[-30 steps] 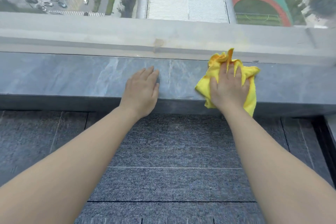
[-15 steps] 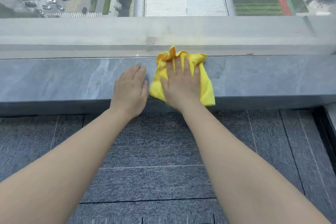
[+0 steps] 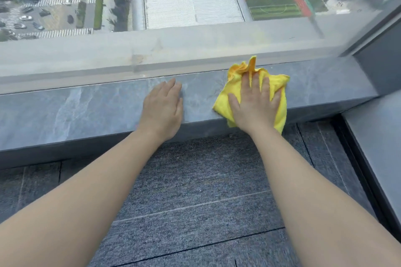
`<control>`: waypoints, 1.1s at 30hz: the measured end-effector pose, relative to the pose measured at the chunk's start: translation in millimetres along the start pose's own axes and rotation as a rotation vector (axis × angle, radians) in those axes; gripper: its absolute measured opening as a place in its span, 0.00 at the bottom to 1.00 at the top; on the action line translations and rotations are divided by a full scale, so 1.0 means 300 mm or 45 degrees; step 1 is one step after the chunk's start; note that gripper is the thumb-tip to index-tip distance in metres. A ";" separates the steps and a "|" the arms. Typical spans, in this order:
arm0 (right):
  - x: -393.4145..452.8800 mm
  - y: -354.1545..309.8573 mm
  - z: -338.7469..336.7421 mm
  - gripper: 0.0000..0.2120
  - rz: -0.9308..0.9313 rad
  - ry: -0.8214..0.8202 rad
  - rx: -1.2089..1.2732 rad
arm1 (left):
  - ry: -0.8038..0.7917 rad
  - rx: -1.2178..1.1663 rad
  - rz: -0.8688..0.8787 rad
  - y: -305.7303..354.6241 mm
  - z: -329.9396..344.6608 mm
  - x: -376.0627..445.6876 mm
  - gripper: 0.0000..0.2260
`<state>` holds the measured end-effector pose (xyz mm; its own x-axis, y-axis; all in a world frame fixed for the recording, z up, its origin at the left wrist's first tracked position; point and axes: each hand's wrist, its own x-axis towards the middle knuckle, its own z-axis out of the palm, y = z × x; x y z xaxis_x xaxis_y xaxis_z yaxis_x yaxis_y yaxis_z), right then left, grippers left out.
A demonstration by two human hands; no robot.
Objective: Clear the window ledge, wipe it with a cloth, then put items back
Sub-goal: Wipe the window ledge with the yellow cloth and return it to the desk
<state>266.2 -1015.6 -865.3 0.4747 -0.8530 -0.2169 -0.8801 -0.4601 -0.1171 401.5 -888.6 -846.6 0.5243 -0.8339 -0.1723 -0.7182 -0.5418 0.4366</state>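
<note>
The grey stone window ledge [image 3: 76,110] runs across the view below the glass. A yellow cloth [image 3: 236,84] lies bunched on it, right of centre, one corner hanging over the front edge. My right hand [image 3: 256,102] presses flat on the cloth, fingers spread and pointing at the glass. My left hand [image 3: 162,108] rests palm down on the bare stone to the left of the cloth, a short gap away, holding nothing. No other items stand on the visible ledge.
The window pane [image 3: 173,6] rises straight from the ledge's back edge. A dark frame post [image 3: 377,56] closes the ledge at the right. Grey carpet tiles [image 3: 195,180] cover the floor below, with a grey panel [image 3: 377,136] at the right.
My right hand has slid the cloth back to the right along the ledge, after moving it left beside my left hand. The left hand has stayed flat on the stone.
</note>
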 end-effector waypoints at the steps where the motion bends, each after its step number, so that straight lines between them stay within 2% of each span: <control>1: 0.015 -0.003 -0.004 0.31 0.090 -0.006 0.028 | 0.005 -0.002 0.001 0.003 -0.003 0.004 0.20; 5: 0.079 -0.052 -0.023 0.32 0.353 -0.023 0.151 | 0.034 0.001 -0.009 -0.018 -0.013 0.008 0.21; 9: 0.108 -0.125 -0.026 0.31 0.380 -0.044 0.174 | 0.026 -0.020 -0.005 -0.018 -0.002 0.000 0.28; 12: 0.074 -0.159 -0.003 0.29 0.127 -0.015 0.109 | 0.041 -0.028 0.032 -0.002 0.009 0.007 0.28; 15: 0.033 -0.110 0.006 0.25 -0.325 0.045 0.031 | 0.056 -0.040 0.042 0.020 0.019 0.029 0.28; 17: 0.021 -0.042 -0.008 0.22 -0.570 0.012 0.044 | 0.074 -0.055 0.059 0.045 0.027 0.044 0.27; 19: 0.012 0.033 -0.017 0.21 -0.635 -0.016 0.072 | 0.071 -0.047 0.093 0.076 0.038 0.059 0.27; 21: 0.004 0.112 -0.017 0.23 -0.547 0.005 0.095 | 0.043 -0.023 0.118 0.111 0.053 0.069 0.27; 27: 0.042 0.312 -0.041 0.26 0.010 0.060 0.021 | -0.012 0.049 0.259 0.219 0.116 0.102 0.31; 33: 0.164 0.244 -0.077 0.30 0.472 -0.009 0.192 | 0.009 0.150 0.289 0.239 0.156 0.138 0.36</control>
<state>225.1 -1096.9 -862.0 0.1256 -0.9523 -0.2780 -0.9821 -0.0797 -0.1705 350.4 -967.0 -863.7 0.3463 -0.9351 -0.0751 -0.8661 -0.3494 0.3575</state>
